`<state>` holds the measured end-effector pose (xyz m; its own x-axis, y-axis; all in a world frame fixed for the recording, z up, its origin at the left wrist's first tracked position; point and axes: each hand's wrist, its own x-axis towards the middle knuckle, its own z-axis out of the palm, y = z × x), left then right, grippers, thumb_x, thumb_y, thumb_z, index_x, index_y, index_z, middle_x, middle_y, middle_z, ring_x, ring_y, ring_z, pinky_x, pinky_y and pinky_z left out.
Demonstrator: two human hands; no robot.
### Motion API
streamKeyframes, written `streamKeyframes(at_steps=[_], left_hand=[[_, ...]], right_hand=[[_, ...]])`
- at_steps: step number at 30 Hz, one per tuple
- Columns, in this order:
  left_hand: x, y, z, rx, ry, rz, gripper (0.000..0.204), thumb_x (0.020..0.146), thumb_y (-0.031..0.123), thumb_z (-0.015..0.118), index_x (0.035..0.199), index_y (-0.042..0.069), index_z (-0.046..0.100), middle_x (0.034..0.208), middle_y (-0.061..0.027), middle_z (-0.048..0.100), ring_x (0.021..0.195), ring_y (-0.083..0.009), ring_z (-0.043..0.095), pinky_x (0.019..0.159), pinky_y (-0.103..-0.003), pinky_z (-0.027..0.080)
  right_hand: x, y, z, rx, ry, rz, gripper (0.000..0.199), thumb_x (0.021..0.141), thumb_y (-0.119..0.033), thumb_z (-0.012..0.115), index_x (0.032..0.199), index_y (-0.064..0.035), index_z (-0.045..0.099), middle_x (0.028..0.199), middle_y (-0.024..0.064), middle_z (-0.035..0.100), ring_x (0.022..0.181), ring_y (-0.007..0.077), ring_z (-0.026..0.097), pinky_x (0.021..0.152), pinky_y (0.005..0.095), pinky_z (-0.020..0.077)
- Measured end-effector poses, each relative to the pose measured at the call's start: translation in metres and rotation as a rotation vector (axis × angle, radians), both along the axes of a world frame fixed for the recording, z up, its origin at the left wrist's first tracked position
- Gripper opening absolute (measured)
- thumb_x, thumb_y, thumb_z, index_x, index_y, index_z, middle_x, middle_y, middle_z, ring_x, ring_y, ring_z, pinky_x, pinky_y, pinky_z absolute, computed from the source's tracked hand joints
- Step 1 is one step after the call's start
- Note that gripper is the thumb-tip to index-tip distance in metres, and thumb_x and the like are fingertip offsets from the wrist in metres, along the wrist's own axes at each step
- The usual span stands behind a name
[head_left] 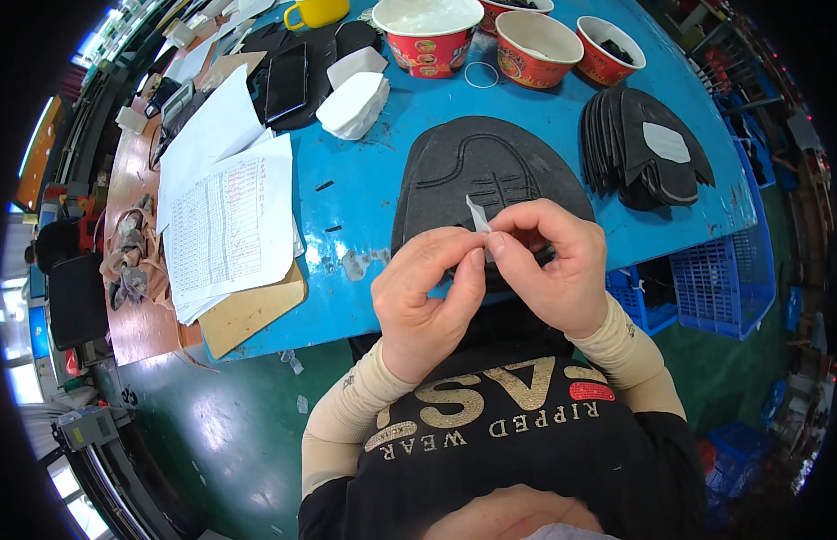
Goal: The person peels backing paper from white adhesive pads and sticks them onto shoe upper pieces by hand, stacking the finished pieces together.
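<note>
In front of my chest, my left hand and my right hand meet with thumbs and fingertips pinched. Between them they hold a small white strip, thin like paper or tape; its upper end sticks up past my fingertips. Just beyond, flat on the table, lies a black rounded shoe-part piece with raised curved lines and bars on its face. My hands cover part of its near edge. To the right stands a stack of black cut pieces, with a white label on its top.
The blue table bears printed sheets over a tan board at left, a phone, a white crumpled wad, a yellow mug and several red paper tubs. Blue crates stand below right.
</note>
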<state>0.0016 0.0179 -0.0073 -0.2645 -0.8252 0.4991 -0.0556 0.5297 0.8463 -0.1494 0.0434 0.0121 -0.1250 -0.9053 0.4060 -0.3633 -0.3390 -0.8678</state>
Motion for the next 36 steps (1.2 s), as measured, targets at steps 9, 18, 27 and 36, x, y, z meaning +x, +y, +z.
streamKeyframes(at_steps=[9,18,27,36], left_hand=[[-0.001,0.002,0.001,0.453,0.317,-0.12,0.014,0.081,-0.005,0.063,0.094,-0.002,0.062,0.091,-0.0078,0.062,0.083,-0.0115,0.06,0.072,-0.023,0.05],[0.002,-0.001,0.0,0.284,0.111,-0.054,0.013,0.078,-0.005,0.066,0.089,-0.002,0.061,0.086,-0.0047,0.062,0.075,-0.0099,0.059,0.067,-0.022,0.049],[0.007,0.002,-0.007,0.678,0.513,-0.235,0.01,0.09,0.001,0.058,0.099,-0.003,0.059,0.091,-0.0053,0.063,0.081,-0.0082,0.059,0.073,-0.02,0.047],[0.011,0.001,-0.007,0.679,0.558,-0.312,0.012,0.093,0.005,0.053,0.102,-0.002,0.056,0.096,-0.0091,0.062,0.088,-0.0129,0.059,0.082,-0.027,0.048]], right_hand=[[-0.006,0.0,-0.003,0.302,-0.34,0.1,0.007,0.083,-0.004,0.064,0.086,0.0021,0.064,0.07,0.003,0.065,0.063,0.0014,0.056,0.053,0.0186,0.0439],[0.003,0.0,-0.004,-0.153,0.11,0.021,0.008,0.078,0.0,0.064,0.086,0.0013,0.066,0.075,0.0092,0.066,0.059,0.0124,0.061,0.053,0.0227,0.047],[-0.004,0.0,-0.008,0.32,-0.506,0.111,0.01,0.086,-0.006,0.061,0.092,0.0016,0.064,0.076,0.0035,0.066,0.065,0.0021,0.057,0.056,0.0167,0.0457],[-0.01,-0.005,-0.011,0.402,-0.712,0.269,0.009,0.09,-0.01,0.06,0.094,-0.0016,0.061,0.082,0.0024,0.063,0.069,0.0057,0.057,0.062,0.0184,0.0466]])
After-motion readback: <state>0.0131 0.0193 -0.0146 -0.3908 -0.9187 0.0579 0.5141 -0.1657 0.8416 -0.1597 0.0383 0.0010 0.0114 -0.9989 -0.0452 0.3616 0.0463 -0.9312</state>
